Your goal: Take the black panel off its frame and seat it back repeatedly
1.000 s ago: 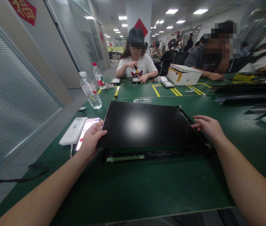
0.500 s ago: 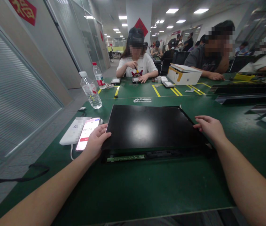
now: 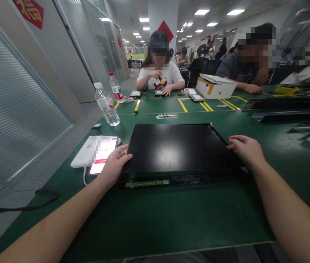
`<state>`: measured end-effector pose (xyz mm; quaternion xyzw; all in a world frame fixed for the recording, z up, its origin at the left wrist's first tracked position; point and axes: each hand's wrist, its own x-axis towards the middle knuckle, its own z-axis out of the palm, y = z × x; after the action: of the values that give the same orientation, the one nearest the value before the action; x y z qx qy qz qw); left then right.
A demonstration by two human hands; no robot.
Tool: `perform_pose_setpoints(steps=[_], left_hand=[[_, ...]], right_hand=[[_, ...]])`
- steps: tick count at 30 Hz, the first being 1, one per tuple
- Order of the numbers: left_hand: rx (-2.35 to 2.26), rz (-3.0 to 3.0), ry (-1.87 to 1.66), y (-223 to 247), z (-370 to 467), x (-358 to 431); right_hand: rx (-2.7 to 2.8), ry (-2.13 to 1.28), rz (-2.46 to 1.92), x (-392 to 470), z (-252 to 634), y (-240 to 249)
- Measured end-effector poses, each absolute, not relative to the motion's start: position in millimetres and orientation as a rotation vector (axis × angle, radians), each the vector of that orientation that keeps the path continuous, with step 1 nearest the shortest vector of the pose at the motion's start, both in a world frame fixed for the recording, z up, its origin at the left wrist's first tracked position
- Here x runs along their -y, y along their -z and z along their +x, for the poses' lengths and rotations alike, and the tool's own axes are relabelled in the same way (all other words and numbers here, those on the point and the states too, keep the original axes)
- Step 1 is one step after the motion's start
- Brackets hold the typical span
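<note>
"On the left?"
"The left hand [image 3: 118,162] pinches the black panel [image 3: 168,148], now shifted rightward and lower, seemingly better aligned over the dark frame [image 3: 193,179]."
"Right?"
"The right hand [image 3: 245,150] bunches its fingers at the frame's edge; can't tell if gripping."

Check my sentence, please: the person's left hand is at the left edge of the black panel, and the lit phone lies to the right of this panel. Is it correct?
Not quite: the lit phone lies to the left of the black panel, as the head view shows. The left hand is indeed at its left edge.
</note>
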<state>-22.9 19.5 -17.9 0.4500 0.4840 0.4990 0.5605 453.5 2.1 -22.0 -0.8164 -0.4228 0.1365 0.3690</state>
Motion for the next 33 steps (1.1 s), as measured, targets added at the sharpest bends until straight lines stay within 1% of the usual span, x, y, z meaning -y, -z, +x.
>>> perform_pose_setpoints(steps=[14,23,33], left_hand=[[-1.135,1.061,-1.136,18.7,-22.6,-21.6],[-1.141,1.07,-1.135,20.8,-24.7,-21.7],[-1.149,1.072,-1.136,20.0,-22.6,-22.1]], right_hand=[[1.169,-0.307,-2.238,1.2,445.5,10.6],[1.237,-0.304,-2.265,1.6,443.1,7.8],[1.312,-0.223,-2.254,3.0,441.1,7.0]])
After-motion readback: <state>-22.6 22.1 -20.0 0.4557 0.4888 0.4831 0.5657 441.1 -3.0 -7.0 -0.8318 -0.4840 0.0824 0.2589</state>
